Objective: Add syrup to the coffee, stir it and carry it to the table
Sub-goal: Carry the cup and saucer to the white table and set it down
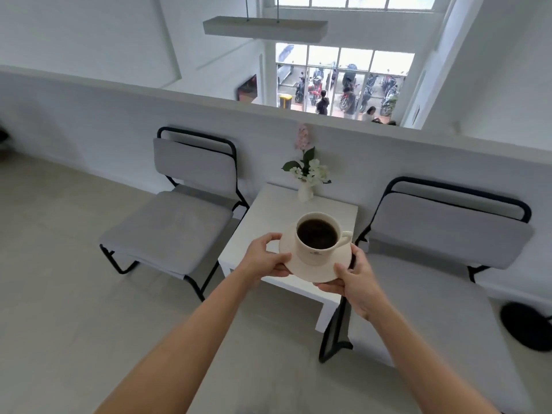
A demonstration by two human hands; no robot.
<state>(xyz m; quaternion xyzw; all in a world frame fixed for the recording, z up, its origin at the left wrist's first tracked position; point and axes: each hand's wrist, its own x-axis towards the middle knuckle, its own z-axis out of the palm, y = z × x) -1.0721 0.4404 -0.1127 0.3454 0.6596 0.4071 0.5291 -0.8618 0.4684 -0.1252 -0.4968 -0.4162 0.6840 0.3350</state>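
Observation:
A cream cup [313, 252] full of dark coffee [317, 233] stands on a cream saucer [321, 271], its handle pointing right. I hold the saucer in the air above the near part of a small white table [270, 216]. My left hand [264, 255] grips the saucer's left rim, thumb on top. On the saucer's right front rim my right hand [357, 280] has its thumb on top and fingers underneath. No spoon or syrup is in view.
A white vase of flowers [306, 191] stands at the table's far edge against a low white wall. Grey cushioned chairs with black frames flank the table, one left [176, 222] and one right [448, 228]. A black round object [525, 325] lies on the floor at far right.

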